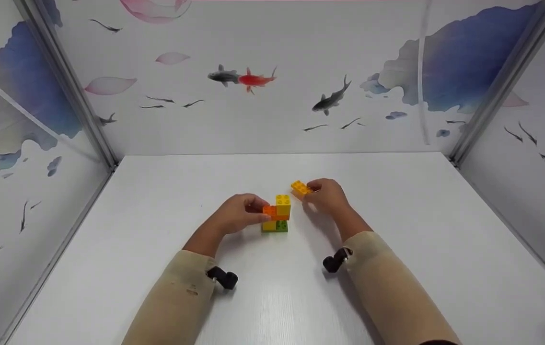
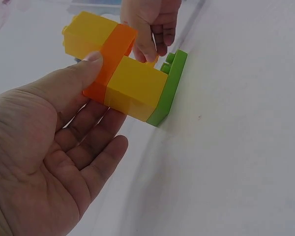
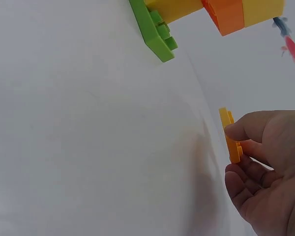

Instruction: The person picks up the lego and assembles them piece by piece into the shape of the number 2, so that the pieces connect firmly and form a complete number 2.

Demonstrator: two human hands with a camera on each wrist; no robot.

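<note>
A small stack of toy building bricks stands in the middle of the table. Its base is a thin green brick (image 2: 171,88), with a yellow block (image 2: 135,88) on one half and bare studs on the other. A flat orange brick (image 2: 110,64) lies across that block and juts out over the green studs. Another yellow block (image 1: 283,206) sits on the orange brick's right end. My left hand (image 1: 241,213) pinches the orange brick from the left side. Just beyond the stack, to its right, my right hand (image 1: 327,194) holds a flat orange-yellow brick (image 3: 232,150) between thumb and fingers.
The white table (image 1: 157,182) meets a back wall (image 1: 272,124) painted with fish and petals. Side walls with metal corner posts (image 1: 68,91) stand left and right. Beige sleeves (image 1: 397,282) cover both forearms, and a small black device (image 1: 223,278) sits at each cuff.
</note>
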